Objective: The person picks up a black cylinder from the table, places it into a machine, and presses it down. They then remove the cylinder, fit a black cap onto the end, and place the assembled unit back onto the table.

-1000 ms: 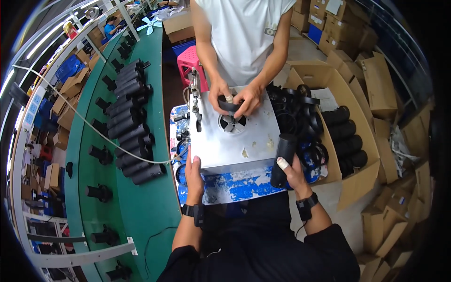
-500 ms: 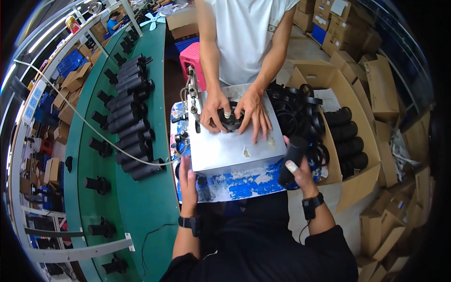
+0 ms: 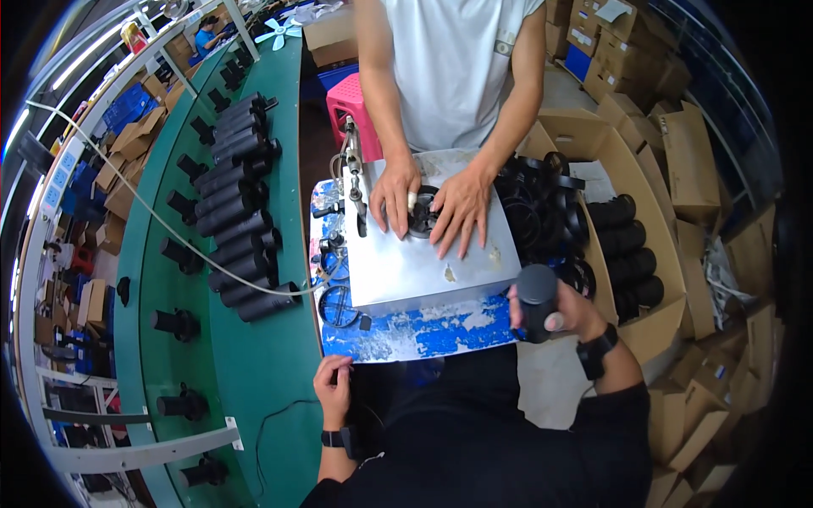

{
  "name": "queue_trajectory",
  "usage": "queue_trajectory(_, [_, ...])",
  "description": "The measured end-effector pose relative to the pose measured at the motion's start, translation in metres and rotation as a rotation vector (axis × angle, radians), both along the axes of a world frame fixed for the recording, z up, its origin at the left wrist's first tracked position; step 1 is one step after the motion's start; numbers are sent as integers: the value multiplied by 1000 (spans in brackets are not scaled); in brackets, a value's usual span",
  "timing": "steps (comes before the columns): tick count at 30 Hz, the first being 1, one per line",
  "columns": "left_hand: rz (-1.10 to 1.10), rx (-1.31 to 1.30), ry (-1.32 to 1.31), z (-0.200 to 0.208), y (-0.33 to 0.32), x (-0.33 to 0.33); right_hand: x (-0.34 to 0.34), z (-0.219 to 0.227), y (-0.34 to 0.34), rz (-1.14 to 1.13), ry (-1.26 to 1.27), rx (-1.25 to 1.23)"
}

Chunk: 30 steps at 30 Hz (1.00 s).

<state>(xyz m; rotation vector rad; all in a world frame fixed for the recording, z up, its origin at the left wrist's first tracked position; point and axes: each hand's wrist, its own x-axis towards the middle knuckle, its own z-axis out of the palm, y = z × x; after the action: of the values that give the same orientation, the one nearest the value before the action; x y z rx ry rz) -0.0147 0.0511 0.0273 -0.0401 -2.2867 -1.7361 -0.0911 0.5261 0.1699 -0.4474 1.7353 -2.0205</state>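
Observation:
My right hand [image 3: 578, 311] is closed around a black cylinder [image 3: 537, 296], held upright over the near right corner of the worktable with its round end showing. By the near left corner of the same table, my left hand [image 3: 333, 389] is empty, its fingers loosely bent and the thumb apart from them. Across from me, a co-worker's two hands press on a black round part [image 3: 423, 222] set into the top of a silver metal box [image 3: 398, 275]. Their fingers hide much of that part.
A blue, paint-worn tabletop [image 3: 398, 339] carries the box, a metal clamp fixture [image 3: 354, 182] and a black ring [image 3: 340, 306]. Black rings [image 3: 529, 207] pile up at right, beside a carton [image 3: 656, 326] of black cylinders. More cylinders [image 3: 237, 237] lie on the green bench [image 3: 279, 364].
My right hand has turned the black cylinder more upright and moved slightly right. My left hand has dropped from the box's side to below the table corner, its fingers now bent.

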Motion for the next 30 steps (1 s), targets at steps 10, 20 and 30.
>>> queue_trajectory(10, [-229,-114,-22,22,26,-19,-15,-59,-129,297,98,27])
queue_trajectory(20, [-124,-20,-79,-3,-1,-21,11,-72,-108,53,-143,-418])
queue_trajectory(30, [13,545,-94,-31,-39,-34,42,-90,-119,3,-126,-167])
